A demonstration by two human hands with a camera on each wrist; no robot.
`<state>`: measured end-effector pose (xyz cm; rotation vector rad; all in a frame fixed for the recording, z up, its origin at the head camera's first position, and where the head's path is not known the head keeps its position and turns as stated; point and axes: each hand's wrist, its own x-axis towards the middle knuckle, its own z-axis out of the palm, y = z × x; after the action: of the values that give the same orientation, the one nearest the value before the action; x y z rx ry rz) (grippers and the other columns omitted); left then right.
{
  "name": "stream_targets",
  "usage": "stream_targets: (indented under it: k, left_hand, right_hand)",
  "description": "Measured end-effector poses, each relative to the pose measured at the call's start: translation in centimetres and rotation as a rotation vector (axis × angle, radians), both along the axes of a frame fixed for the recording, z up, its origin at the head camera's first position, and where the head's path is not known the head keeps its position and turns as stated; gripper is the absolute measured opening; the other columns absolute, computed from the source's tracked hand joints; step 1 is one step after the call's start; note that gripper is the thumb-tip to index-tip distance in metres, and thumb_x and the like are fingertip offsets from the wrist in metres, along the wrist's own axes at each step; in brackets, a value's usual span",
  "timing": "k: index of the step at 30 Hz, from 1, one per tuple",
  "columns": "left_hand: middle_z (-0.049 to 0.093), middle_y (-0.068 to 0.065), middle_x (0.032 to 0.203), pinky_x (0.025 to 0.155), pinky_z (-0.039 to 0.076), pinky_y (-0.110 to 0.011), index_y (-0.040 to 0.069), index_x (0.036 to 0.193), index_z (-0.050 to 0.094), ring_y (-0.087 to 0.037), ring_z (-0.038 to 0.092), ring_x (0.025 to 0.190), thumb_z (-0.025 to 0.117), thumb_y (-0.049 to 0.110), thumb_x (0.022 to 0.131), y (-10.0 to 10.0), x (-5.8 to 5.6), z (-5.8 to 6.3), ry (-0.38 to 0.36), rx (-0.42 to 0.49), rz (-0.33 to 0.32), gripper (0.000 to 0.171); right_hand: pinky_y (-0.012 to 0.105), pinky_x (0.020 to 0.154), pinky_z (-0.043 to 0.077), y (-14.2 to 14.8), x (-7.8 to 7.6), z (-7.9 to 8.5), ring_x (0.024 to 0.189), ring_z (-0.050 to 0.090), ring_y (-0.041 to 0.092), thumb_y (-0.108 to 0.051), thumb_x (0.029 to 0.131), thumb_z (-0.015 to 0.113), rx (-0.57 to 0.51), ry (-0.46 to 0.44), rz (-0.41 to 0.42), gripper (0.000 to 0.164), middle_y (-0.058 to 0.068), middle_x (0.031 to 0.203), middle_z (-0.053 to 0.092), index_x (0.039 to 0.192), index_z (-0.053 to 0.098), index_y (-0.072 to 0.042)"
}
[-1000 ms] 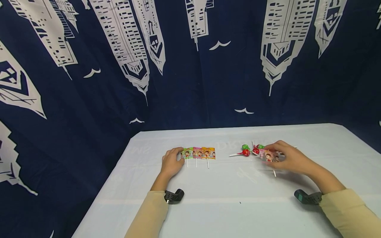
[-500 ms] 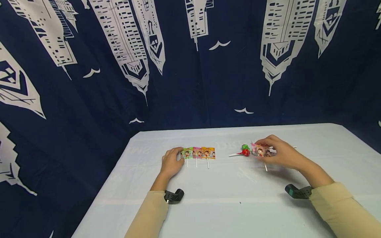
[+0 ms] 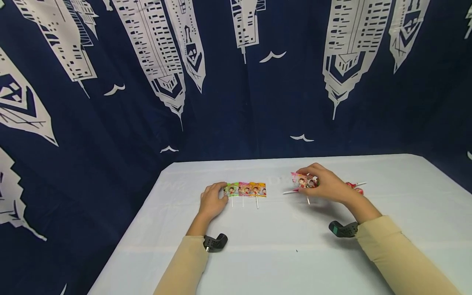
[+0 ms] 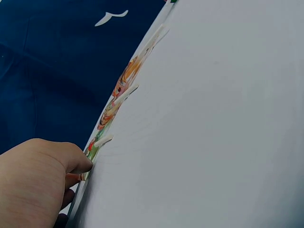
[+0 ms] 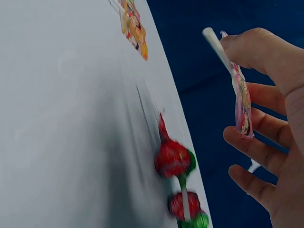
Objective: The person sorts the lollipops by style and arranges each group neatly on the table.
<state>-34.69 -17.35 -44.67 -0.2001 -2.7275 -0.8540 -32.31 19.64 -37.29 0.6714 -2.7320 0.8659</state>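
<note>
Three flat-wrapped lollipops lie side by side on the white table: a green one [image 3: 232, 189], a pink one [image 3: 243, 189] and an orange one [image 3: 257, 189], their sticks toward me. My left hand [image 3: 213, 202] pinches the left edge of the green wrapper between thumb and fingers. My right hand [image 3: 326, 185] holds a pink flat-wrapped lollipop [image 3: 301, 180] above the table, its white stick [image 5: 217, 50] pointing down in the head view. Below it are round red-and-green lollipops [image 5: 172, 159], mostly hidden by this hand in the head view.
Another red-wrapped lollipop [image 3: 359, 190] lies behind the right wrist, partly covered. The white-covered table [image 3: 280, 229] ends at a dark blue curtain [image 3: 228, 114] printed with white buildings. Each wrist wears a black strap camera [image 3: 217, 242].
The right hand has moved left with the pink lollipop, passing over the round lollipops and uncovering the red one on the right. My left hand has stayed put.
</note>
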Motion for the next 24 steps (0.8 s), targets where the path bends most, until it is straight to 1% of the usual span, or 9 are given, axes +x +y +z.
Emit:
stream_targets:
  k: [2,4,9,11,15,18,24]
  left_hand:
    - [0.059,-0.009,0.141,0.107,0.034,-0.051,0.012,0.135,0.060,-0.032,0.047,0.135,0.064,0.017,0.091,-0.1,-0.1,0.0,0.000,-0.003,-0.001,0.045]
    - [0.059,-0.009,0.141,0.107,0.034,-0.051,0.012,0.135,0.060,-0.032,0.047,0.135,0.064,0.016,0.090,-0.1,-0.1,0.1,0.000,-0.001,-0.003,0.045]
    - [0.059,-0.009,0.142,0.108,0.033,-0.052,0.012,0.136,0.060,-0.032,0.047,0.135,0.064,0.016,0.090,-0.2,0.0,-0.1,-0.002,0.006,-0.005,0.046]
    - [0.058,-0.008,0.142,0.109,0.033,-0.052,0.013,0.136,0.059,-0.032,0.047,0.135,0.063,0.016,0.090,-0.1,-0.1,-0.1,-0.003,0.008,-0.006,0.046]
    - [0.058,-0.008,0.143,0.109,0.033,-0.051,0.013,0.137,0.059,-0.031,0.047,0.136,0.063,0.016,0.091,-0.1,-0.1,-0.1,-0.010,0.006,-0.003,0.046]
    - [0.058,-0.008,0.143,0.109,0.033,-0.051,0.013,0.137,0.059,-0.031,0.047,0.136,0.063,0.017,0.091,-0.1,-0.1,0.0,-0.010,-0.002,-0.003,0.046]
    - [0.058,-0.009,0.142,0.110,0.033,-0.051,0.012,0.136,0.059,-0.031,0.047,0.136,0.063,0.016,0.091,-0.1,0.0,0.0,-0.011,0.007,-0.003,0.046]
  right_hand:
    - [0.050,0.093,0.046,-0.9,-0.5,-0.1,0.108,0.059,0.029,-0.028,0.081,0.081,-0.003,0.010,0.009,0.054,0.011,0.122,0.061,0.129,0.064,-0.011]
    - [0.052,0.097,0.046,-1.8,-1.1,-0.3,0.112,0.059,0.030,-0.026,0.081,0.080,0.000,0.014,0.018,0.053,0.011,0.123,0.060,0.129,0.064,-0.011]
    - [0.046,0.090,0.047,-4.1,-2.1,-0.8,0.104,0.059,0.027,-0.026,0.080,0.080,0.008,0.000,0.050,0.054,0.012,0.124,0.060,0.129,0.064,-0.009]
    - [0.044,0.087,0.046,-4.9,-2.4,-0.9,0.101,0.058,0.026,-0.026,0.080,0.080,0.012,-0.014,0.052,0.054,0.012,0.124,0.060,0.129,0.064,-0.009]
    - [0.047,0.091,0.047,-6.1,-3.0,-1.3,0.104,0.059,0.026,-0.028,0.080,0.079,0.028,-0.032,0.043,0.054,0.011,0.125,0.060,0.129,0.065,-0.011]
    - [0.048,0.093,0.048,-6.9,-3.5,-1.5,0.104,0.059,0.027,-0.028,0.080,0.079,0.032,-0.030,0.043,0.054,0.012,0.124,0.061,0.129,0.065,-0.010]
    - [0.046,0.088,0.049,-8.1,-4.5,-2.3,0.098,0.059,0.025,-0.027,0.078,0.076,0.058,-0.024,0.039,0.055,0.013,0.121,0.061,0.128,0.065,-0.008]
